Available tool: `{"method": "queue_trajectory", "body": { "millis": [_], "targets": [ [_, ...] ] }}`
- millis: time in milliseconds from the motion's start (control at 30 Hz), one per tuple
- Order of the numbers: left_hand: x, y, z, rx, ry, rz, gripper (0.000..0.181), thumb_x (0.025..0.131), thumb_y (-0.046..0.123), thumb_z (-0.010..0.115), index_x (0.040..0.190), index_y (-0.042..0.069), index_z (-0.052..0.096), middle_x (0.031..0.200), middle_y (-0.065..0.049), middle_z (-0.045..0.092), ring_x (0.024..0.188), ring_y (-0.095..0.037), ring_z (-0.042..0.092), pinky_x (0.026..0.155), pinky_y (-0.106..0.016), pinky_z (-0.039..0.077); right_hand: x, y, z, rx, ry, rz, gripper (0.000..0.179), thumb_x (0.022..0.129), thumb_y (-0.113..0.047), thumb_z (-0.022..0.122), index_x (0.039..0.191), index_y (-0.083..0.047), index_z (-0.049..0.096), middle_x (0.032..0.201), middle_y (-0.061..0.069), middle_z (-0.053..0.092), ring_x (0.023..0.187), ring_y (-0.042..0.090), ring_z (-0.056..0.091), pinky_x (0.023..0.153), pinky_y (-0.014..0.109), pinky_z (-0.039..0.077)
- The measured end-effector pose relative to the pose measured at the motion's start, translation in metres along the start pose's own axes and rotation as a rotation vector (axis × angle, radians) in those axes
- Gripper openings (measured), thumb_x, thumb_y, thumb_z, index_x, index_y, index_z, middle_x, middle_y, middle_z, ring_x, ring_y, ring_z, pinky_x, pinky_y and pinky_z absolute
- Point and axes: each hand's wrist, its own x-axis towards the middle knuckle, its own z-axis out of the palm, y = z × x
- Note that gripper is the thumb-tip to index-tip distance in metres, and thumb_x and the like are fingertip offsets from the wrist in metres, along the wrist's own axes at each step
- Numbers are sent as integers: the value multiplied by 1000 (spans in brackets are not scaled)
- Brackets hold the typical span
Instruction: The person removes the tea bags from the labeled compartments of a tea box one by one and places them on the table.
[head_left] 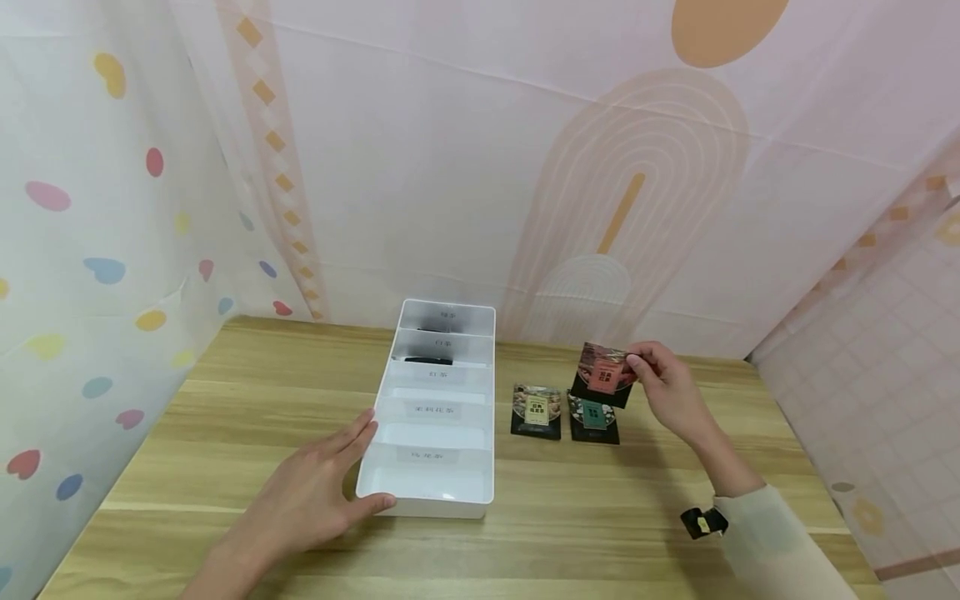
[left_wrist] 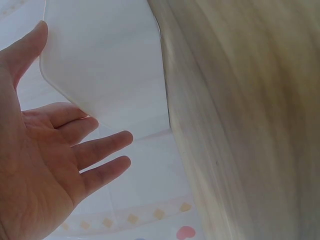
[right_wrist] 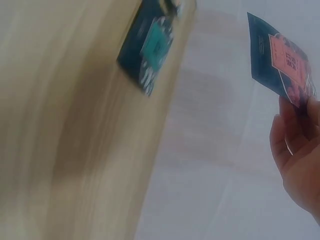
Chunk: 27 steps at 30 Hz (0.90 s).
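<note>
The right hand [head_left: 667,392] is pinching a red-labelled tea sachet [head_left: 602,375] aloft near the worktop's [head_left: 600,525] far edge; the spread left hand [head_left: 311,487] is touching the divided white box's [head_left: 442,507] near-left corner; sorting is apparently proceeding, needing a leftward carry next; faint labels [head_left: 427,456] are leaving the destination uncertain.

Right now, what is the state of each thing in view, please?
White box: upright, open-topped.
Dark items: inside its two far compartments, partly hidden.
Red-label packet: lifted, label showing.
Yellow-label packet: flat on the table, face up.
Green-label packet: flat on the table, face up.
Left hand: touching the box.
Right hand: pinching the red-label packet.
</note>
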Motion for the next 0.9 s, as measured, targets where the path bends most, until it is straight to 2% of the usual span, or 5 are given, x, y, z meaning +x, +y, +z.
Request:
{"method": "queue_trajectory", "body": {
  "millis": [167,367,633,900],
  "targets": [
    [0,0,0,-1,1,1,97,87,67,75,150,-4,53,159,-15,48,127,-43,62,103,-56,52,-6,15,-14,-46,24,38,15,108,-1,53,112,8,65,94,17,69,80,6,60,68,17,52],
    [0,0,0,-3,2,8,96,87,66,75,150,-4,54,160,-15,48,129,-42,62,104,-56,52,-12,33,-30,-62,-2,85,16,109,-2,52,112,8,64,94,17,69,79,7,60,66,19,53],
    [0,1,1,0,0,12,95,88,66,75,150,-4,54,161,-14,47,131,-40,60,105,-55,52,-17,55,-44,-54,-70,109,16,110,1,49,113,10,61,96,17,68,81,8,63,69,19,57],
    [-2,1,0,0,-5,-1,95,88,67,73,151,-2,53,161,-13,46,131,-40,60,105,-55,51,-19,71,-49,-64,-163,161,17,110,0,48,111,12,61,93,16,65,78,11,63,67,26,58]
  ]
}}
